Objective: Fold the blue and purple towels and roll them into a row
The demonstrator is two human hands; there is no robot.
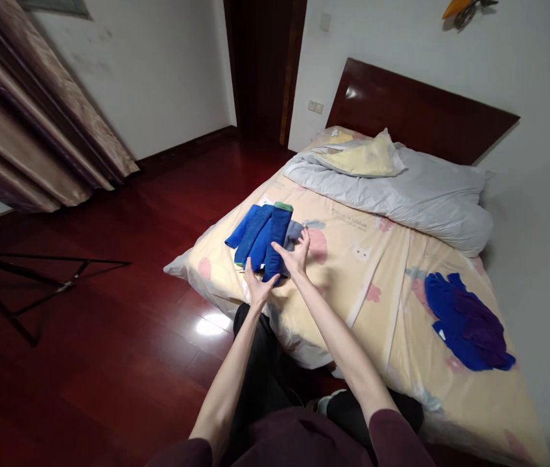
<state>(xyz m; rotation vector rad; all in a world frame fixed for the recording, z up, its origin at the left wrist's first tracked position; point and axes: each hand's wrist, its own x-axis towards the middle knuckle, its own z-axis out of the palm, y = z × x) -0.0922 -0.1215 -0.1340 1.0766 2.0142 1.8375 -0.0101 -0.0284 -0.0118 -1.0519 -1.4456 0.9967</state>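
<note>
The left hand (258,289) and right hand (296,259), fingers splayed and clasping nothing, frame the near end of the rightmost blue roll (281,226) on the bed (338,285). Light, even pressure from both sides should keep it tight.

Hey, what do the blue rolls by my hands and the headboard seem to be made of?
Blue rolls: likely soft fabric with a matte finish, perhaps towelling, judging by their rounded folds and lack of shine; the exact weave is unclear.
Headboard: probably polished wood or veneer, given its dark reddish-brown colour and bright glint.
</note>
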